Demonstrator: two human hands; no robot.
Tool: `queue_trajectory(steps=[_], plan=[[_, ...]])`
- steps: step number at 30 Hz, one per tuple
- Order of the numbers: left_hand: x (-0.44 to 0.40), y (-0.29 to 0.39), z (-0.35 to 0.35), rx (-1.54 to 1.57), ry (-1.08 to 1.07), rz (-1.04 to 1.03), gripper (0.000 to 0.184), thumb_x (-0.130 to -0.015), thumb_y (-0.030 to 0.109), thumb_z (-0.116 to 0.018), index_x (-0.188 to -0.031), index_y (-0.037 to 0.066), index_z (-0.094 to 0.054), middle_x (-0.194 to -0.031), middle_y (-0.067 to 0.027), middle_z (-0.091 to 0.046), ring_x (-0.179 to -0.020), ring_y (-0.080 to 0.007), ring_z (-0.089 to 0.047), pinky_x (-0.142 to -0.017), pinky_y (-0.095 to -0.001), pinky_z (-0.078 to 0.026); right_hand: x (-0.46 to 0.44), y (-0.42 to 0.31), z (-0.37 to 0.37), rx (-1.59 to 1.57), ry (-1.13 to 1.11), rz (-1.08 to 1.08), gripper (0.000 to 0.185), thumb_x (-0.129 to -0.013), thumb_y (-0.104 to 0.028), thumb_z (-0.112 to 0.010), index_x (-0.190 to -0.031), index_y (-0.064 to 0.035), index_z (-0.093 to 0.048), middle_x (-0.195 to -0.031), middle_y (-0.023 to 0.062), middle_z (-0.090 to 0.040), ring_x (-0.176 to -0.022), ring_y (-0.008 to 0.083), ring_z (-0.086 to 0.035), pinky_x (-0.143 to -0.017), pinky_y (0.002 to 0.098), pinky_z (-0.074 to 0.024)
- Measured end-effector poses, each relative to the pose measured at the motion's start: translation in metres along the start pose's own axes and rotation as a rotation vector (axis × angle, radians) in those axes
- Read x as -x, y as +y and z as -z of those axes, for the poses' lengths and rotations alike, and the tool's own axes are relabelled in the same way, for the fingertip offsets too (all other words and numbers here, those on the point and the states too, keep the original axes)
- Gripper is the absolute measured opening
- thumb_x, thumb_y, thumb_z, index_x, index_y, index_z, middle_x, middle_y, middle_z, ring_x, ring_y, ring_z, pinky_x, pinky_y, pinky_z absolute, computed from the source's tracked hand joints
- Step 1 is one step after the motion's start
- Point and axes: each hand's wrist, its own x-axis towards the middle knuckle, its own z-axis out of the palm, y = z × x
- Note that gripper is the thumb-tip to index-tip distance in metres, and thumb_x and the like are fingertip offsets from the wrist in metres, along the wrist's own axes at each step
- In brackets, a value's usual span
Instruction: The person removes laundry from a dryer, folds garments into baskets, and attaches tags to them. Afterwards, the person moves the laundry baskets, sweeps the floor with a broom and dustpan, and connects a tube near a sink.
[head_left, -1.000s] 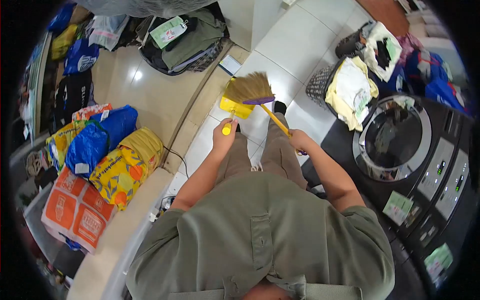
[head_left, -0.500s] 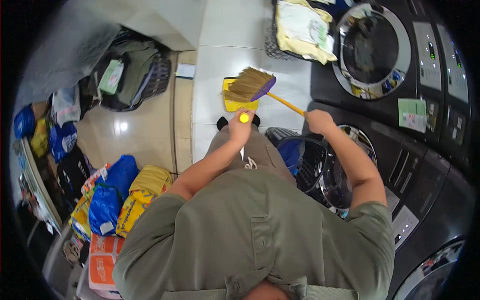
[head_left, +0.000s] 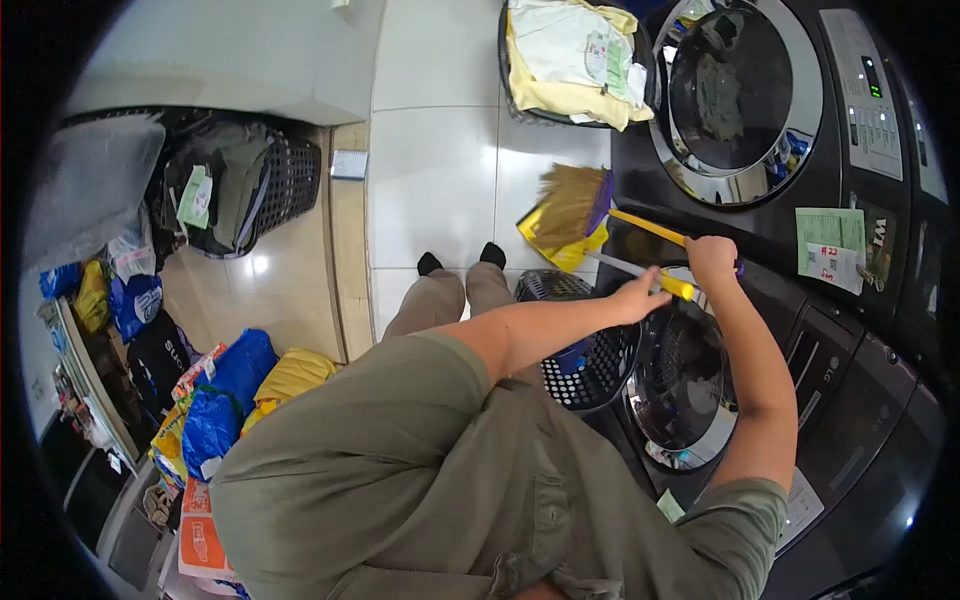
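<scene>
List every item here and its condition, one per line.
Right hand: closed around the broom's handle.
Left hand: at the dustpan's handle; firmness of grip unclear.
Broom: held, bristles over the dustpan.
Dustpan: tilted, partly covered by bristles.
Upper machine door: shut.
Display: lit green.
Upper basket: filled with pale cloth.
Left basket: holding dark cloth.

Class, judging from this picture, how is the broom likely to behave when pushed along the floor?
The broom will probably flex at its bristles, which fan out in fine, straw-like strands. Its slim, straight yellow handle should stay stiff. It is likely light for its length, since the bristles look thin and dry.
</scene>
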Motion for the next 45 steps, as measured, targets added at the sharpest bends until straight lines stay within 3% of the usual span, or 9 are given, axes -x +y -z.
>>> queue_trajectory(steps=[5,16,21,25,35,37,39,41,45], plan=[[0.002,0.006,0.019,-0.144,-0.426,0.074,0.069,-0.079,0.044,-0.049,-0.128,0.003,-0.023,-0.119,-0.0262,-0.04,-0.11,-0.0349,-0.041,-0.091,-0.0354,-0.033,-0.004,0.022,-0.039,0.159,0.138,-0.168,0.029,-0.083,-0.02,-0.04,-0.109,-0.0239,-0.052,-0.082,0.0035,-0.054,-0.076,0.0224,-0.056,-0.057,0.0395,-0.0418],[0.056,-0.07,0.244,-0.323,0.128,0.311,0.039,-0.076,0.03,-0.056,-0.103,0.002,-0.053,-0.097,-0.0121,-0.059,-0.089,-0.0213,-0.056,-0.077,-0.0305,-0.044,-0.01,0.02,-0.041,0.012,0.192,-0.317,0.022,-0.079,-0.019,-0.043,-0.092,-0.0105,-0.059,-0.092,0.0071,-0.053,-0.094,0.0256,-0.046,-0.075,0.0454,-0.0364],[0.109,-0.056,0.356,-0.316,0.316,0.267,0.037,-0.075,0.032,-0.054,-0.096,0.003,-0.057,-0.093,-0.0149,-0.059,-0.087,-0.0245,-0.057,-0.076,-0.0311,-0.044,-0.024,-0.036,0.035,-0.868,0.321,-0.543,0.025,-0.069,-0.028,-0.059,-0.087,-0.0099,-0.06,-0.091,0.0106,-0.059,-0.085,0.0292,-0.056,-0.071,0.0404,-0.0445],[0.131,-0.094,0.415,-0.407,0.475,0.417,0.036,-0.074,0.031,-0.053,-0.096,0.003,-0.058,-0.091,-0.0156,-0.06,-0.086,-0.0266,-0.057,-0.076,-0.0326,-0.044,-0.095,-0.072,0.077,-1.432,0.639,-0.373,0.02,-0.07,-0.022,-0.058,-0.082,-0.006,-0.062,-0.079,0.0149,-0.059,-0.076,0.029,-0.057,-0.067,0.0358,-0.0448],[0.147,-0.123,0.42,-0.153,0.671,0.623,0.033,-0.078,0.024,-0.054,-0.101,-0.001,-0.055,-0.094,-0.0152,-0.059,-0.089,-0.0216,-0.056,-0.079,-0.0296,-0.042,-0.346,-0.092,0.154,-1.204,1.064,-0.332,0.027,-0.067,-0.009,-0.054,-0.093,-0.0039,-0.058,-0.095,0.0148,-0.056,-0.088,0.0311,-0.051,-0.078,0.0397,-0.0411],[0.146,-0.132,0.411,-0.08,0.656,0.695,0.033,-0.078,0.023,-0.054,-0.102,0.0,-0.054,-0.095,-0.0148,-0.059,-0.09,-0.0211,-0.056,-0.079,-0.0293,-0.042,-0.362,-0.104,0.143,-1.06,0.992,-0.657,0.025,-0.065,-0.009,-0.054,-0.089,-0.0049,-0.058,-0.095,0.0143,-0.056,-0.086,0.0308,-0.051,-0.078,0.0403,-0.0415],[0.133,-0.129,0.401,-0.073,0.633,0.743,0.033,-0.079,0.023,-0.054,-0.103,0.001,-0.054,-0.096,-0.0136,-0.059,-0.09,-0.0203,-0.056,-0.08,-0.0288,-0.042,-0.352,-0.117,0.14,-0.928,1.072,-0.421,0.02,-0.064,-0.011,-0.055,-0.082,-0.0055,-0.058,-0.089,0.0137,-0.057,-0.085,0.0297,-0.051,-0.074,0.0406,-0.0423],[0.114,-0.128,0.397,-0.076,0.613,0.749,0.032,-0.079,0.023,-0.054,-0.103,0.001,-0.054,-0.096,-0.0132,-0.059,-0.09,-0.0199,-0.056,-0.08,-0.0285,-0.042,-0.299,-0.132,0.149,-1.054,0.781,0.207,0.017,-0.063,-0.015,-0.056,-0.076,-0.0043,-0.058,-0.076,0.0105,-0.056,-0.079,0.0309,-0.051,-0.066,0.041,-0.042],[0.049,-0.114,0.401,-0.029,0.6,0.631,0.033,-0.079,0.025,-0.055,-0.101,0.001,-0.055,-0.093,-0.0105,-0.06,-0.086,-0.0163,-0.056,-0.077,-0.0264,-0.042,-0.213,-0.124,0.145,-1.336,-0.702,1.24,0.042,-0.075,-0.023,-0.058,-0.112,-0.0061,-0.049,-0.107,0.0116,-0.054,-0.099,0.0232,-0.052,-0.084,0.0317,-0.0394]])
